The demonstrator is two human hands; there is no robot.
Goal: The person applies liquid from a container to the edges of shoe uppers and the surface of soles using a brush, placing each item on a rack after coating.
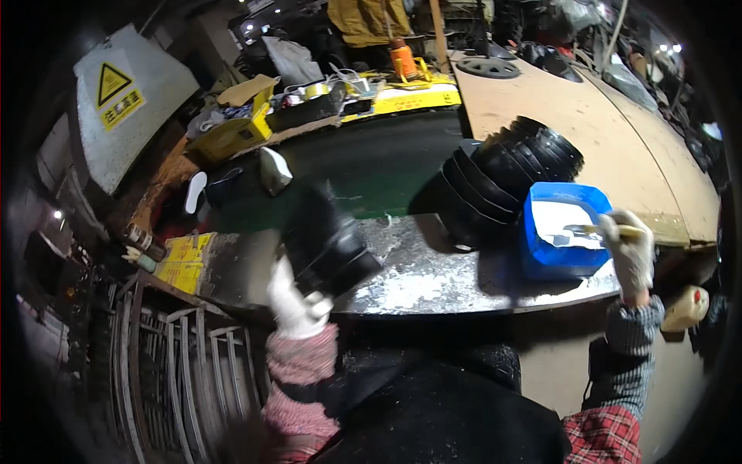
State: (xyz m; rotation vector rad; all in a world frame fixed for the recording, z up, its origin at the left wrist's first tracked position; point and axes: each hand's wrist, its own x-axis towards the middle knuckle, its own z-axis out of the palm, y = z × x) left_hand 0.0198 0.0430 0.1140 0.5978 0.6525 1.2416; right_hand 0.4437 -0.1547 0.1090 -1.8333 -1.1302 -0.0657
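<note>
My left hand (pixel 297 305), in a white glove, grips a glossy black curved piece (pixel 328 251) above the near metal edge of the bench. Motion blurs that piece, so its exact kind is unclear. At the right, my gloved right hand (pixel 630 236) is closed around a brush (pixel 595 230), its tip inside a blue tub (pixel 560 259) of white liquid (pixel 564 220). Beside the tub leans a nested stack of similar black pieces (pixel 502 174).
A dark green belt (pixel 371 166) runs behind the metal edge (pixel 433 282). On it lie a white shoe-like piece (pixel 274 172) and a white sole-shaped piece (pixel 195 193). Yellow boxes (pixel 232 139) line the far side. A tan board (pixel 618 139) extends right; metal racks (pixel 182 371) stand lower left.
</note>
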